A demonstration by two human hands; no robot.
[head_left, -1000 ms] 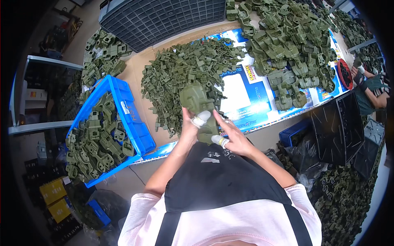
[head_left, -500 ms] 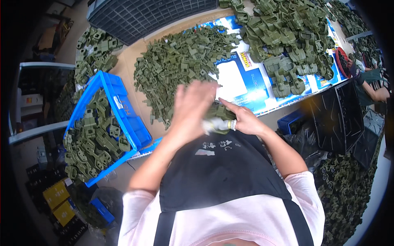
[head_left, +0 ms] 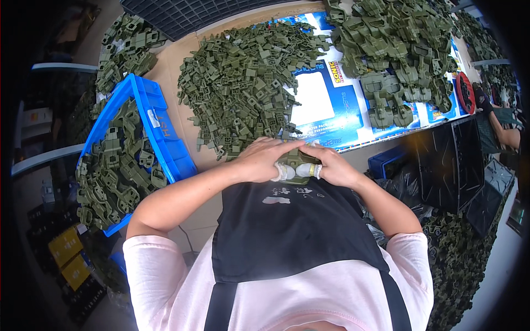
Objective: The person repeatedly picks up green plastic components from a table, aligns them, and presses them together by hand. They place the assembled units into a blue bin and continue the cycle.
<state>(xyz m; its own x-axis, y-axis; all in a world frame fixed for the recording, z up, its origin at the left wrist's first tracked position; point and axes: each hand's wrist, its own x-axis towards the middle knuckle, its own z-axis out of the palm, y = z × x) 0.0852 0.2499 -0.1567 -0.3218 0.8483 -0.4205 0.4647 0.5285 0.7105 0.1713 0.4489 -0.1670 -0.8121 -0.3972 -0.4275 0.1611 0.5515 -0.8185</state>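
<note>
Head view: the left hand (head_left: pixel 259 161) and right hand (head_left: pixel 331 166) are closed around one green part (head_left: pixel 297 156), held between them just above the apron (head_left: pixel 298 231) at the near edge of the worktop (head_left: pixel 172 91). Wrapped thumbs (head_left: pixel 284 172) bear on its near side; the fingers bend over the far side, where exact contact cannot be told. Principal risk: slippage, should the wraps lack friction under pressure; the part could then drop over the edge, there being no support visible beneath it. Uneven thumb force could tilt it or strain thin sections. The left fingers lie close to the heap (head_left: pixel 243 83) of small pieces, so a sideways sweep could knock some loose. The left forearm passes near the blue box (head_left: pixel 176 153); an elbow bump could shift it, as it appears to overhang the edge.
</note>
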